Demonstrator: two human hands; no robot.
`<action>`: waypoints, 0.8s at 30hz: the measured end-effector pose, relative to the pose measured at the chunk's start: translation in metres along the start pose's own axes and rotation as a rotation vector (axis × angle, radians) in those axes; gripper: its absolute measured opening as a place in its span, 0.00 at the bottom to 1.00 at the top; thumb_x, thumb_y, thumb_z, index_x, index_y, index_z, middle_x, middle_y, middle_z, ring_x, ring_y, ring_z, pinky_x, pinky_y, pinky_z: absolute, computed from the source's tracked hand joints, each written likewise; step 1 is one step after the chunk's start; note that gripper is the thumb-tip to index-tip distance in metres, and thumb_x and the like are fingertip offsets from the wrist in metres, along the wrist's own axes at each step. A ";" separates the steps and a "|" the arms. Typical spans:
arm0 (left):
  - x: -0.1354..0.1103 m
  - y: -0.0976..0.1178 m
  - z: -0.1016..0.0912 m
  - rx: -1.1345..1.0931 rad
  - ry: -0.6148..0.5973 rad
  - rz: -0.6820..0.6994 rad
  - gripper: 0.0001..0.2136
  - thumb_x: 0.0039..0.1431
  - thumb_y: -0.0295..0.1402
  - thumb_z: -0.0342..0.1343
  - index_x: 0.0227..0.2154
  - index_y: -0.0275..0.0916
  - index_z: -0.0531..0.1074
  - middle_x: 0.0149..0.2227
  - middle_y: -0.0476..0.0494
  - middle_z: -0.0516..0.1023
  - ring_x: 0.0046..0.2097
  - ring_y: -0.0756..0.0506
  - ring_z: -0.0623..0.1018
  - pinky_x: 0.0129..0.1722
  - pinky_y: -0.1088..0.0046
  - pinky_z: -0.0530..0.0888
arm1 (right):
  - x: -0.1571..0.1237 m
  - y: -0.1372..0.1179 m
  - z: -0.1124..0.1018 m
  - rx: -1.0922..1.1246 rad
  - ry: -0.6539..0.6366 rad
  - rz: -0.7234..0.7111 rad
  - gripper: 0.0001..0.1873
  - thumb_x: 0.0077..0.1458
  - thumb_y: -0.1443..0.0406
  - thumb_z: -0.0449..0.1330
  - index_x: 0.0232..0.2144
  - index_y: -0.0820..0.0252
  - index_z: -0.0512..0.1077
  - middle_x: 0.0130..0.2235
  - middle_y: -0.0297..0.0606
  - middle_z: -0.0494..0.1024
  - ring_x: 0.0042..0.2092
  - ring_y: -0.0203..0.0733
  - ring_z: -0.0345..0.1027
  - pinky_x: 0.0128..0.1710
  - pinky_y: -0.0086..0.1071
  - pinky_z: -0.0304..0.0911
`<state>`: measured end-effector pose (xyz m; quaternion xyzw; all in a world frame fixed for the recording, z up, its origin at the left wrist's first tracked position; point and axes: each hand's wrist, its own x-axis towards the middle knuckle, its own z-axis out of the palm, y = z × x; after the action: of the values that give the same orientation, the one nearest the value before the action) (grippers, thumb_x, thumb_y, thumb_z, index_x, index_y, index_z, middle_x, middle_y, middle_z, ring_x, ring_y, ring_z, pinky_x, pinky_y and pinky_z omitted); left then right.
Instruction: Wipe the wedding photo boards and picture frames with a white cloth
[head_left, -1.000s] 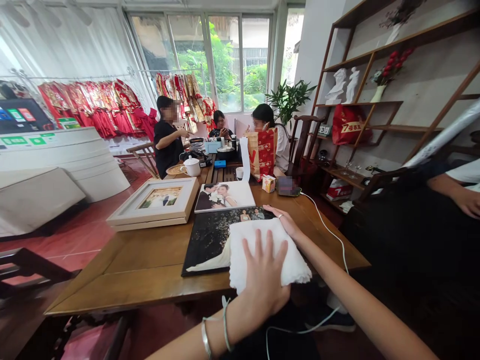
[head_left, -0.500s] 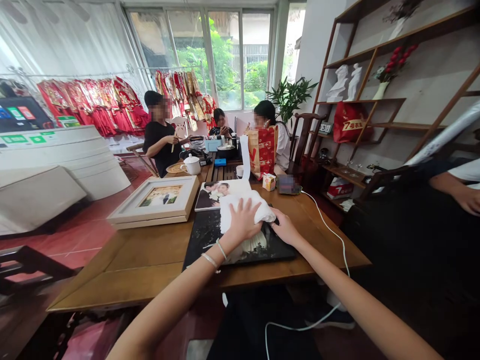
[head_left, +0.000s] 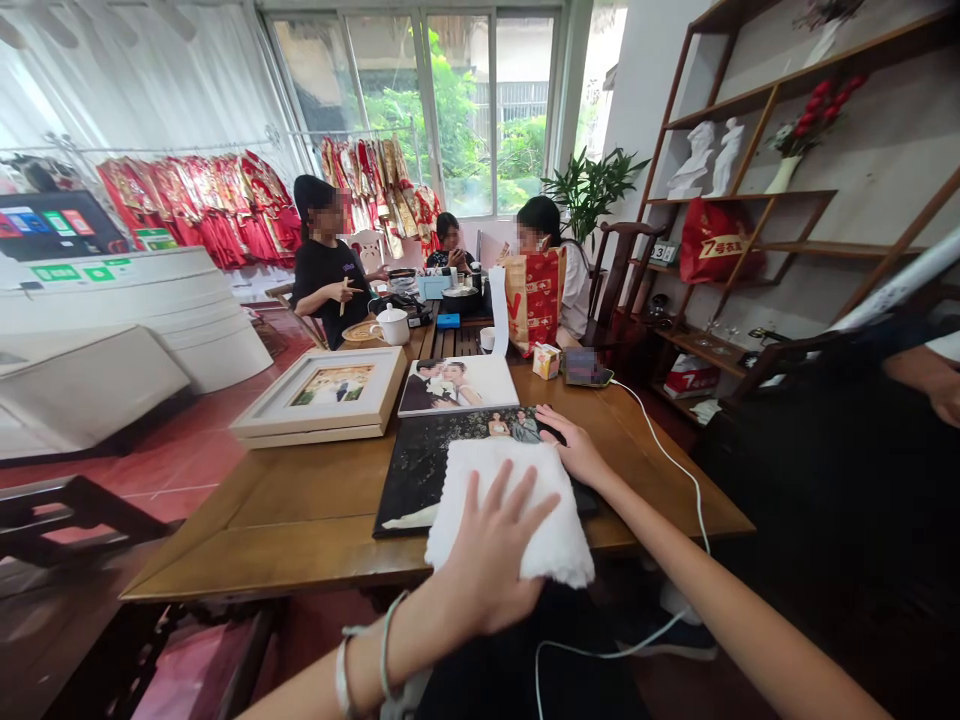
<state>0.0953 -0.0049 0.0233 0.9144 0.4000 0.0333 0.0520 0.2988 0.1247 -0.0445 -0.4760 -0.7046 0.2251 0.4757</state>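
Note:
My left hand (head_left: 491, 560) lies flat with fingers spread over a white towel (head_left: 559, 535). The towel is laid out on a dark wedding photo panel (head_left: 420, 470) and hangs past its near edge. My right hand (head_left: 576, 448) rests at the panel's right side, fingers stretched over its upper right part, near the small printed couple. Beyond the panel sits a lighter wedding photo (head_left: 465, 385) of a couple, touching or nearly touching it. Part of the dark panel is hidden under the towel and my hands.
White picture frames (head_left: 322, 398) are stacked at left on the wooden table (head_left: 300, 510). A small box (head_left: 546, 361), a device (head_left: 586, 367) with a white cable (head_left: 667, 455), a paper bag (head_left: 536, 300) and a white teapot (head_left: 391, 324) stand farther back. Several people sit beyond.
My left hand and the towel have come toward me, off the panel's upper part, and the towel looks more spread out. The printed couple on the panel now shows. My right hand stays by the right edge.

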 end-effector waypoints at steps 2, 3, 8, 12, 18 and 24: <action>-0.014 0.004 -0.002 -0.027 -0.009 -0.004 0.41 0.49 0.42 0.57 0.64 0.54 0.44 0.68 0.48 0.37 0.67 0.32 0.38 0.60 0.38 0.38 | 0.000 -0.001 0.001 -0.042 0.004 0.001 0.19 0.54 0.64 0.54 0.48 0.57 0.74 0.56 0.43 0.71 0.60 0.48 0.60 0.62 0.50 0.51; -0.017 0.002 -0.005 -0.031 -0.018 -0.021 0.40 0.49 0.40 0.56 0.64 0.54 0.44 0.68 0.49 0.38 0.67 0.33 0.39 0.61 0.39 0.39 | 0.000 -0.002 0.001 -0.059 0.001 -0.005 0.19 0.54 0.64 0.54 0.48 0.57 0.74 0.55 0.44 0.71 0.60 0.48 0.61 0.62 0.49 0.51; 0.007 -0.048 -0.022 0.032 -0.006 -0.169 0.33 0.54 0.34 0.50 0.64 0.51 0.49 0.68 0.48 0.44 0.67 0.36 0.44 0.61 0.41 0.46 | 0.000 -0.001 0.002 -0.071 0.008 -0.018 0.18 0.54 0.63 0.55 0.47 0.55 0.74 0.54 0.42 0.73 0.58 0.47 0.63 0.61 0.49 0.53; 0.043 -0.083 -0.026 0.077 0.011 -0.166 0.29 0.58 0.37 0.48 0.63 0.49 0.51 0.67 0.45 0.46 0.67 0.34 0.46 0.60 0.40 0.47 | -0.001 0.000 0.002 -0.046 -0.002 0.002 0.19 0.55 0.62 0.55 0.50 0.55 0.72 0.57 0.43 0.70 0.60 0.48 0.60 0.62 0.50 0.50; 0.083 -0.071 -0.015 0.091 0.052 -0.070 0.30 0.59 0.40 0.50 0.63 0.49 0.50 0.67 0.43 0.47 0.66 0.32 0.47 0.58 0.37 0.49 | -0.001 0.003 0.001 0.000 0.034 -0.021 0.22 0.55 0.63 0.53 0.52 0.55 0.70 0.58 0.42 0.68 0.62 0.47 0.57 0.62 0.48 0.50; 0.100 -0.051 -0.006 0.093 0.096 -0.056 0.29 0.58 0.42 0.49 0.62 0.47 0.53 0.66 0.41 0.50 0.65 0.29 0.48 0.56 0.33 0.49 | 0.000 0.006 -0.002 0.059 0.042 -0.060 0.27 0.50 0.64 0.57 0.54 0.57 0.67 0.58 0.44 0.68 0.59 0.49 0.61 0.60 0.45 0.55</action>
<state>0.1253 0.1037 0.0252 0.9017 0.4285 0.0568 -0.0087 0.3032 0.1268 -0.0484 -0.4453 -0.7015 0.2213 0.5106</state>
